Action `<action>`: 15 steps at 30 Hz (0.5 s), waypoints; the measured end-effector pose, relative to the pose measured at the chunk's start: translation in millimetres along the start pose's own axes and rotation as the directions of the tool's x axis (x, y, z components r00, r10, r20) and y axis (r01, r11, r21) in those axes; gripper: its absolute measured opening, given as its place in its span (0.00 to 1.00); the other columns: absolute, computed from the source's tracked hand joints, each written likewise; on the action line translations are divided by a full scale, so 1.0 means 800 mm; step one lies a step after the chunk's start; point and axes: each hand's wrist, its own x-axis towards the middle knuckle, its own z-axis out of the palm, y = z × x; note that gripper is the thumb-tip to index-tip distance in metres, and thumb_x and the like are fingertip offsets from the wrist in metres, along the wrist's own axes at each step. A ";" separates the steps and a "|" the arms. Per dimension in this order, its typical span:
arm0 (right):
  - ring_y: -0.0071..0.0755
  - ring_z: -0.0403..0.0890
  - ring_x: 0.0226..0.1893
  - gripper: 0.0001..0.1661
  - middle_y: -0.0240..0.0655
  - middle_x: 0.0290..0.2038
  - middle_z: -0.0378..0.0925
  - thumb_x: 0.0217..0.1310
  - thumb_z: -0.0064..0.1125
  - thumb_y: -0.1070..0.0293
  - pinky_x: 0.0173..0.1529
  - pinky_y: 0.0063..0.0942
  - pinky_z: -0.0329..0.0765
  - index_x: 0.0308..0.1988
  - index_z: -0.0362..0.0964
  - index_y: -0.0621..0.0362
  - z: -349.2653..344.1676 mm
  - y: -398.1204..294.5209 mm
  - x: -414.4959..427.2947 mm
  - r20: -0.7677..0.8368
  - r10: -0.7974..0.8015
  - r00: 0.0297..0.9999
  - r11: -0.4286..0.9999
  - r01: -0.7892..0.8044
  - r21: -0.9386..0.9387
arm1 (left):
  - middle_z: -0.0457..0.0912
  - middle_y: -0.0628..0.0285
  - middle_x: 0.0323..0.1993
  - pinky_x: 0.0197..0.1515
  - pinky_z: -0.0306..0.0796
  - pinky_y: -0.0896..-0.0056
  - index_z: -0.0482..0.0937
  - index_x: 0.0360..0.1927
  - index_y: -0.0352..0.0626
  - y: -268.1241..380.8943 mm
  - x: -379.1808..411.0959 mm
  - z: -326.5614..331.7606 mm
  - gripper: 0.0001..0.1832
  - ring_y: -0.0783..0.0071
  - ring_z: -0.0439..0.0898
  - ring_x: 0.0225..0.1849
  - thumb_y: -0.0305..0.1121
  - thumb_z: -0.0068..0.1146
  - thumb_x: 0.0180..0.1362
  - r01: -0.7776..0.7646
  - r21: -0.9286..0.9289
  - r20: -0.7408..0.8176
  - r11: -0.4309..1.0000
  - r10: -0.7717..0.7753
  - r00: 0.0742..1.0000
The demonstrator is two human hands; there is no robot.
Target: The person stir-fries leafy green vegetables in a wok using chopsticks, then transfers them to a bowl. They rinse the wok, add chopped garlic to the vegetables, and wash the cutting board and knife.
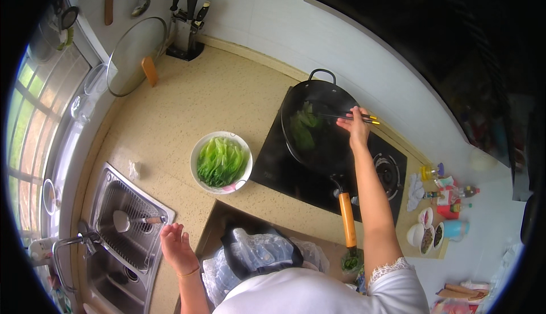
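My right hand (356, 127) grips a pair of black chopsticks (335, 116) with yellow ends. Their tips reach into a black wok (328, 143) on the gas hob and touch or nearly touch green lettuce leaves (303, 128) inside it. Toward me points the wok's wooden handle (347, 220); a loop handle sits on its far side. My left hand (177, 245) is raised near the sink's edge, fingers apart and holding nothing. Between the sink and the hob stands a white bowl (245, 177) with a pink pattern, filled with cooked-looking lettuce (222, 160).
At left is a double steel sink (168, 216) with a spatula (134, 221) on its rack. A glass lid (132, 58) leans near a knife block (185, 43). Small bowls (426, 241) and bottles line the right end. A dark range hood (409, 36) overhangs the hob (281, 177).
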 end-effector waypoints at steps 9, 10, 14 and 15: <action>0.39 0.77 0.17 0.12 0.42 0.24 0.67 0.60 0.45 0.66 0.23 0.33 0.80 0.32 0.58 0.65 0.002 0.038 0.010 -0.131 -0.012 0.991 0.993 0.027 0.118 | 0.75 0.66 0.37 0.39 0.64 0.76 0.70 0.39 0.47 -0.006 -0.012 -0.015 0.10 0.75 0.72 0.40 0.34 0.43 0.53 -0.011 -0.007 -0.031 1.000 0.011 0.999; 0.40 0.77 0.18 0.12 0.43 0.24 0.68 0.60 0.45 0.66 0.25 0.35 0.81 0.32 0.58 0.65 -0.003 0.034 0.005 -0.138 0.009 0.990 0.985 0.015 0.171 | 0.75 0.66 0.36 0.39 0.64 0.76 0.70 0.38 0.47 -0.005 -0.012 -0.015 0.10 0.75 0.72 0.40 0.34 0.43 0.53 -0.009 -0.009 -0.038 1.000 0.009 0.999; 0.45 0.77 0.27 0.14 0.45 0.25 0.68 0.58 0.49 0.65 0.36 0.41 0.80 0.34 0.58 0.65 -0.044 0.018 -0.008 -0.168 0.122 0.978 0.895 -0.035 0.445 | 0.74 0.66 0.36 0.38 0.65 0.77 0.70 0.37 0.46 0.000 -0.007 -0.005 0.10 0.75 0.72 0.39 0.33 0.42 0.52 0.006 -0.010 -0.039 1.000 -0.007 0.999; 0.46 0.76 0.30 0.15 0.47 0.27 0.68 0.58 0.49 0.65 0.39 0.40 0.79 0.35 0.59 0.66 -0.054 0.008 -0.016 -0.156 0.114 0.981 0.876 -0.025 0.481 | 0.74 0.66 0.35 0.38 0.65 0.77 0.70 0.37 0.46 0.002 -0.005 -0.002 0.10 0.75 0.72 0.39 0.33 0.42 0.52 0.015 -0.006 -0.038 1.000 -0.015 0.999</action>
